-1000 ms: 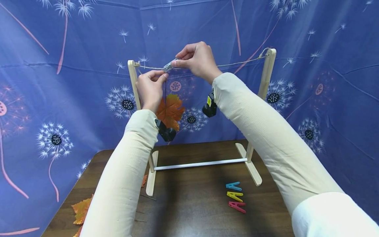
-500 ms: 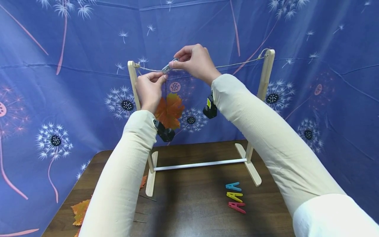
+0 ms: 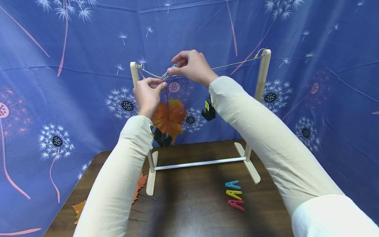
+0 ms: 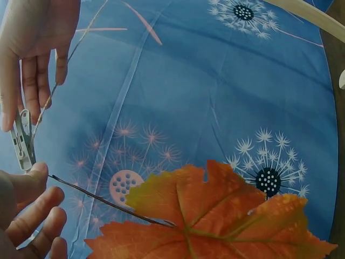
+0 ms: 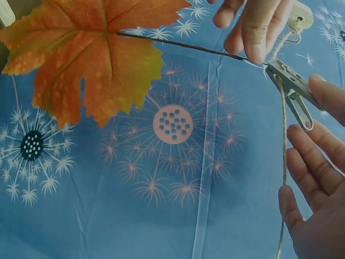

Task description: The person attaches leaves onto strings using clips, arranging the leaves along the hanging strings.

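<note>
My left hand (image 3: 147, 95) pinches the dark stem (image 5: 183, 46) of an orange maple leaf (image 4: 210, 216) near the stem's tip. The leaf hangs below that hand in the head view. My right hand (image 3: 192, 67) holds a grey clothespin (image 5: 294, 91) between thumb and fingers. The clothespin sits tilted on the string (image 3: 234, 65), its front end right by the left fingertips and the stem tip. Whether the stem lies inside the clothespin's mouth cannot be made out. Where the clothespin sits, the string sags.
A wooden frame with two posts (image 3: 263, 75) carries the string, and a white rod (image 3: 201, 163) joins its feet. On the brown table (image 3: 189, 210) lie blue (image 3: 232, 184), yellow (image 3: 234, 194) and red (image 3: 236, 204) clothespins at right. More leaves (image 3: 79, 210) lie at left, partly behind my sleeve.
Both hands have moved slightly down, with the clothespin and leaf. The string now dips more sharply at the clothespin, and the leaf shows more fully.
</note>
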Demonstrator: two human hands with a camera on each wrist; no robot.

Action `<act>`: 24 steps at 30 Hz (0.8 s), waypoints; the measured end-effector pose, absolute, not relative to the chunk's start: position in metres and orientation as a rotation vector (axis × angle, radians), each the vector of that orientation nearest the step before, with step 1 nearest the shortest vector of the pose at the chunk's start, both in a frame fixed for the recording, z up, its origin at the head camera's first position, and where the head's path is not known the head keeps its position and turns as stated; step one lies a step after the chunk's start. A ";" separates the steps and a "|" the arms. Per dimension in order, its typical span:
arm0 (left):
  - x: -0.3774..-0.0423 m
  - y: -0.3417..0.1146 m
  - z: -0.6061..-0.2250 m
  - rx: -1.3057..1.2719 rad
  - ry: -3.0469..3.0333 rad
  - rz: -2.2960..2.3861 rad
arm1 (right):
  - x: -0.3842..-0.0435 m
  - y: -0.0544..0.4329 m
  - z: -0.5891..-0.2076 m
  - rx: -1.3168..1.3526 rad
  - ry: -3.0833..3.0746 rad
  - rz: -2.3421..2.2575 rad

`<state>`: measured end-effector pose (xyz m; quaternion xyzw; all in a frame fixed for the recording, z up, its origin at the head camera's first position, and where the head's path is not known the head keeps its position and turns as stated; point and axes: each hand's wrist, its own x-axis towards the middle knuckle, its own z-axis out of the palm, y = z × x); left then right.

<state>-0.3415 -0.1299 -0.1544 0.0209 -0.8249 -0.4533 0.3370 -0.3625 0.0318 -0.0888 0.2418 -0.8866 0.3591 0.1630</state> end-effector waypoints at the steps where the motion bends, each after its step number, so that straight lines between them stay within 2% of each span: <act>1: -0.341 -0.130 -0.155 0.060 -2.158 -1.176 | -0.362 0.033 -0.089 0.691 -2.533 1.028; 24: -0.314 -0.136 -0.168 -0.116 -2.190 -1.303 | -0.334 0.065 -0.101 0.710 -2.435 1.154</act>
